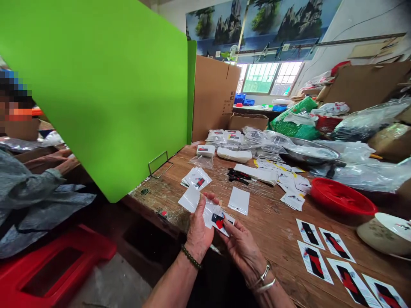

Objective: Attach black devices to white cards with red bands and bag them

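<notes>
My left hand (199, 226), a beaded bracelet at its wrist, is closed on a clear plastic bag (208, 212) near the table's front edge. My right hand (239, 241), with silver bangles, pinches a printed card with a black and red item (218, 220). The card overlaps the bag; how far it lies inside I cannot tell. Beyond my left hand is a small stack of similar cards (199, 181). A blank white card or pouch (239, 200) lies to the right, with several small black parts (238, 175) behind it.
A tall green panel (128, 94) stands at the left, with a person's sleeve (32, 188) beyond it. Single cards (316, 263) lie at the right. Nearby are a red basin (340, 203), a bowl (382, 235) and bagged packs (224, 137) at the back.
</notes>
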